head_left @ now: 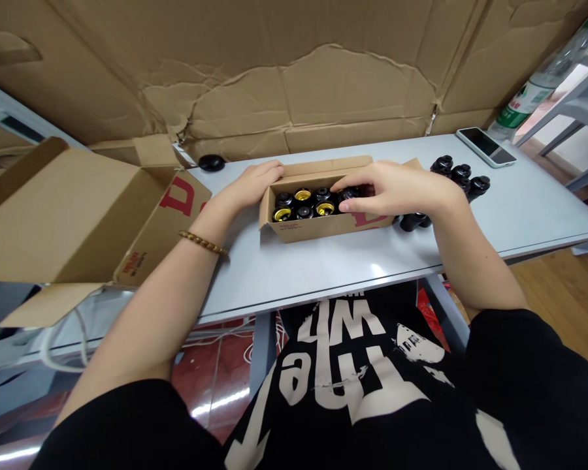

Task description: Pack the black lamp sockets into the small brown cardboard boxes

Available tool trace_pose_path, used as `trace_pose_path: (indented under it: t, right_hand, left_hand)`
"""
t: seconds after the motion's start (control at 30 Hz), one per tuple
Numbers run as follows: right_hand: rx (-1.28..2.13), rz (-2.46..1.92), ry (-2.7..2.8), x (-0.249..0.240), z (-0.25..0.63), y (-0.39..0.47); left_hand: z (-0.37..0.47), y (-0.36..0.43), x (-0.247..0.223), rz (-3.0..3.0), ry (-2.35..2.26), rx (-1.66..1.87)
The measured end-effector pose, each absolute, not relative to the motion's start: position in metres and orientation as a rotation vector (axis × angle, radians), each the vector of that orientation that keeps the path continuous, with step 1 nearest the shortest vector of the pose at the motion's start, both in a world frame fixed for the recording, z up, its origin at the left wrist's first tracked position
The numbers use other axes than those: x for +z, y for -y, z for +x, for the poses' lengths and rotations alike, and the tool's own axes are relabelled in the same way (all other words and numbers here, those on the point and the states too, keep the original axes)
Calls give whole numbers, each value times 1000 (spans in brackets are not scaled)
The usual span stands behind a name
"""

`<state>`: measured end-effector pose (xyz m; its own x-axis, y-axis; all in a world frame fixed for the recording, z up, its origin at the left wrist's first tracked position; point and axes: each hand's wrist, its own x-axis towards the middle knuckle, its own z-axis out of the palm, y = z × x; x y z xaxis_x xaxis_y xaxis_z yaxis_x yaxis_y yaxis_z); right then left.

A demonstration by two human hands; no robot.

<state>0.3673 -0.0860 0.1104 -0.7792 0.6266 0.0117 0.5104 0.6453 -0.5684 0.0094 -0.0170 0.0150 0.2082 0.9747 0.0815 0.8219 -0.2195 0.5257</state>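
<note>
A small open cardboard box (318, 230) with red print stands on the table, holding several black cylindrical parts (304, 213). Some show a yellow ring-like end, others a stepped black top. My left hand (259, 183) grips the box at its rear left corner, fingers along the back flap. Over the box's right part, my right hand (392, 186) has thumb and fingers closed around a black cylindrical part (349, 194), which they partly cover. More black cylindrical parts (460, 173) stand on the table beyond my right hand, and a few (411, 222) lie close to my right wrist.
To the left sits a large open carton (151, 222) with flaps spread. A round black object (211, 162) lies at the table's back edge. A phone (486, 146) and a plastic bottle (524, 104) are at the far right. Tall cardboard (313, 91) borders the white table (323, 274) behind.
</note>
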Motion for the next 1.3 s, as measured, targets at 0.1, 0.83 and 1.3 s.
trace_pose_path:
  t: [0.1,0.83,1.3]
  right_hand:
    - [778,-956,2657,109,366,87]
    - [777,-1184,2632,122,361,96]
    - [780,-1159,2735,111,358,87]
  left_hand:
    - [10,19,17,2118,-1673,558]
    - [14,20,18,2127,-1692,563]
    - [14,20,18,2110,-1696,566]
